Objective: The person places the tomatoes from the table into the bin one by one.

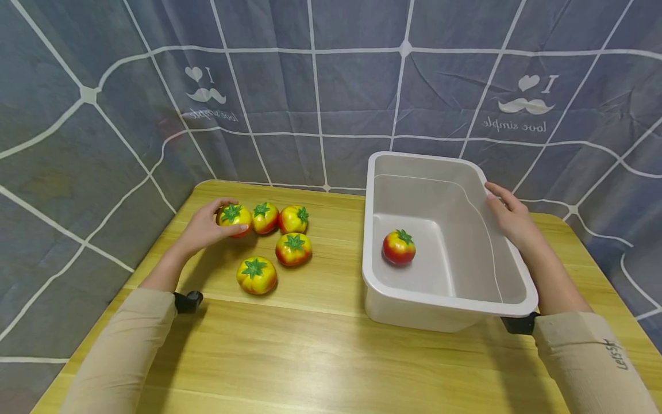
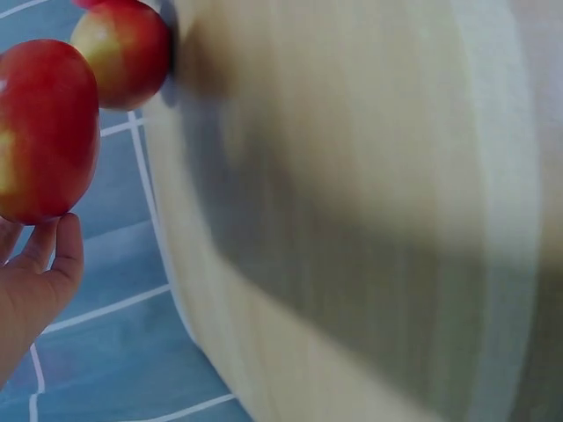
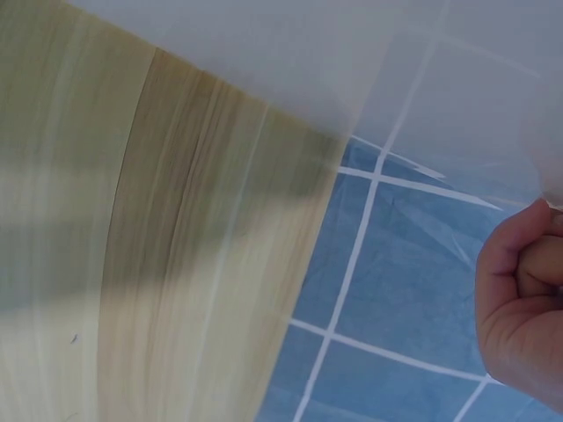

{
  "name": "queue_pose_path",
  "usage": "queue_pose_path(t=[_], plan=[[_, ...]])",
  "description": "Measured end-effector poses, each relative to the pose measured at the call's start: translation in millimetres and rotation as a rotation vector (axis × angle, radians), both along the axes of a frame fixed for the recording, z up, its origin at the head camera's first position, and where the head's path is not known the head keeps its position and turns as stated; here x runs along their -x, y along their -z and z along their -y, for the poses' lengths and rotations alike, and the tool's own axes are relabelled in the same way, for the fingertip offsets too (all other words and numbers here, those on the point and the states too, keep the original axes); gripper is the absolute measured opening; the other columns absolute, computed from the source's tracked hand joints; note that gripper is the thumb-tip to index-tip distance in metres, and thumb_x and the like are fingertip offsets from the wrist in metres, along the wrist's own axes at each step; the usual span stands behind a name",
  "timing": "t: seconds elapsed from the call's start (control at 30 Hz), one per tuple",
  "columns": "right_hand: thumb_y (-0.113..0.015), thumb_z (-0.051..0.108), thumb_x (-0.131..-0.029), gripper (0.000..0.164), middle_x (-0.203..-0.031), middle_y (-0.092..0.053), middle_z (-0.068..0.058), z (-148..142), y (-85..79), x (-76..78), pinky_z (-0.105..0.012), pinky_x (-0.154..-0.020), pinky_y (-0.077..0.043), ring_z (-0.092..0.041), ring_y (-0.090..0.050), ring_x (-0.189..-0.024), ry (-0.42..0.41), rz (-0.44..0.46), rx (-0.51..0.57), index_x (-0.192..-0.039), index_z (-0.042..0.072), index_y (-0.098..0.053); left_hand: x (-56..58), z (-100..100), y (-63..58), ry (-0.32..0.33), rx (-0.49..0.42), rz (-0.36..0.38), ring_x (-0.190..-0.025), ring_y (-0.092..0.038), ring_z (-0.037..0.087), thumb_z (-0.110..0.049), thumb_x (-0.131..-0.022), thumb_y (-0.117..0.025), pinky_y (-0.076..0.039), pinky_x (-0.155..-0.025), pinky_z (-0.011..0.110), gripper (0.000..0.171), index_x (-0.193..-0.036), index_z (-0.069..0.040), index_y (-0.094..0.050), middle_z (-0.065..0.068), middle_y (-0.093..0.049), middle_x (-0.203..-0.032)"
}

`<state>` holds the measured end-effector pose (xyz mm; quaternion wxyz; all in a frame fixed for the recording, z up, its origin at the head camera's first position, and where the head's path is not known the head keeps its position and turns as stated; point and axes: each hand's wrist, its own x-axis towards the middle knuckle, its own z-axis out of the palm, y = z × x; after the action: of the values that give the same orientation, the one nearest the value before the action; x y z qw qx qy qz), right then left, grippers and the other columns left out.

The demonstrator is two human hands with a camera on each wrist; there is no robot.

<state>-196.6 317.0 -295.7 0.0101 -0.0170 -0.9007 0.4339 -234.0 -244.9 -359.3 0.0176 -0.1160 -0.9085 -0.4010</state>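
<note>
My left hand (image 1: 209, 225) grips a red-and-yellow toy tomato (image 1: 234, 215) with a green leafy top, thumb on its near side. In the left wrist view the fingers (image 2: 67, 251) touch that tomato's red side (image 2: 48, 132). Just right of it, several similar tomatoes (image 1: 265, 218) lie on the table, the nearest one (image 1: 256, 275) mostly yellow. Another tomato (image 1: 399, 248) lies inside the light grey plastic bin (image 1: 414, 299), toward its left. My right hand (image 1: 511, 218) holds the bin's right rim; in the right wrist view its fingers (image 3: 519, 290) are curled at the translucent-looking wall.
The wooden table (image 1: 310, 356) carries the bin on its right half. A blue-grey curtain (image 1: 351, 98) with white lines hangs along the back and both sides, close to the table's edges.
</note>
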Motion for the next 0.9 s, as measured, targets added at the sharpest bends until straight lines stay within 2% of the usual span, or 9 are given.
queue_pose_path(t=[0.07,0.17,0.23,0.3,0.53,0.67,0.77,0.9], plan=[[-0.027,0.037,-0.1,0.057,-0.135,-0.034,-0.032,-0.1,0.3,-0.2,-0.021,-0.075,-0.037,-0.03,-0.044,-0.108,0.001,-0.01,-0.001,-0.147,0.007,-0.02,1.8,-2.2,-2.4,0.0,0.0,-0.002,-0.103,-0.047,0.032,-0.031,-0.08,-0.074,-0.04,-0.087,0.043,0.064,-0.13,-0.001,-0.046,0.02,-0.047,-0.127],[-0.027,0.038,-0.1,0.057,-0.133,-0.036,-0.031,0.0,0.6,-0.3,-0.017,-0.073,-0.038,-0.015,-0.047,-0.097,0.001,-0.014,0.0,-0.147,0.007,-0.02,4.8,-5.8,-5.5,-0.01,-0.002,-0.006,-0.103,-0.048,0.031,-0.031,-0.079,-0.074,-0.041,-0.087,0.043,0.064,-0.129,-0.002,-0.047,0.019,-0.048,-0.127],[-0.027,0.037,-0.1,0.056,-0.131,-0.037,-0.03,0.4,0.8,-0.6,-0.014,-0.07,-0.038,-0.005,-0.045,-0.089,0.002,-0.017,-0.001,-0.147,0.007,-0.021,6.9,-8.7,-7.4,-0.013,-0.001,-0.01,-0.104,-0.048,0.03,-0.032,-0.079,-0.075,-0.041,-0.088,0.043,0.064,-0.129,-0.003,-0.048,0.018,-0.048,-0.128],[-0.027,0.036,-0.1,0.056,-0.129,-0.038,-0.029,1.0,0.9,-1.2,-0.013,-0.069,-0.038,-0.002,-0.043,-0.086,0.003,-0.02,-0.003,-0.147,0.006,-0.021,8.5,-12.4,-9.6,-0.012,0.001,-0.013,-0.104,-0.048,0.03,-0.033,-0.078,-0.075,-0.042,-0.087,0.043,0.065,-0.129,-0.004,-0.048,0.017,-0.048,-0.127],[-0.027,0.035,-0.1,0.055,-0.13,-0.038,-0.031,2.4,0.1,-1.3,-0.019,-0.073,-0.037,-0.011,-0.044,-0.093,0.013,-0.031,-0.023,-0.147,0.006,-0.022,13.5,-26.7,-20.8,0.026,-0.005,-0.048,-0.102,-0.051,0.028,-0.033,-0.076,-0.077,-0.044,-0.085,0.041,0.066,-0.129,-0.005,-0.049,0.015,-0.049,-0.127],[-0.026,0.036,-0.101,0.055,-0.131,-0.036,-0.032,3.3,-0.3,-0.7,-0.024,-0.077,-0.039,-0.026,-0.045,-0.103,0.011,-0.03,-0.016,-0.147,0.006,-0.021,14.0,-35.2,-27.9,0.049,0.0,-0.065,-0.099,-0.052,0.028,-0.032,-0.076,-0.078,-0.046,-0.082,0.041,0.065,-0.128,-0.006,-0.05,0.014,-0.051,-0.124],[-0.026,0.037,-0.1,0.056,-0.135,-0.033,-0.033,3.7,-0.7,-0.7,-0.033,-0.082,-0.039,-0.038,-0.041,-0.111,0.007,-0.022,-0.006,-0.147,0.006,-0.02,13.8,-42.3,-33.0,0.06,-0.006,-0.057,-0.097,-0.052,0.028,-0.033,-0.076,-0.077,-0.047,-0.081,0.041,0.065,-0.129,-0.008,-0.05,0.014,-0.05,-0.122],[-0.025,0.039,-0.1,0.057,-0.136,-0.033,-0.033,2.8,-0.7,-1.6,-0.039,-0.086,-0.039,-0.039,-0.039,-0.114,0.013,-0.008,-0.002,-0.148,0.007,-0.019,15.5,-54.4,-40.0,0.082,-0.023,-0.058,-0.102,-0.05,0.028,-0.035,-0.076,-0.077,-0.046,-0.084,0.043,0.065,-0.13,-0.01,-0.05,0.013,-0.047,-0.128]])
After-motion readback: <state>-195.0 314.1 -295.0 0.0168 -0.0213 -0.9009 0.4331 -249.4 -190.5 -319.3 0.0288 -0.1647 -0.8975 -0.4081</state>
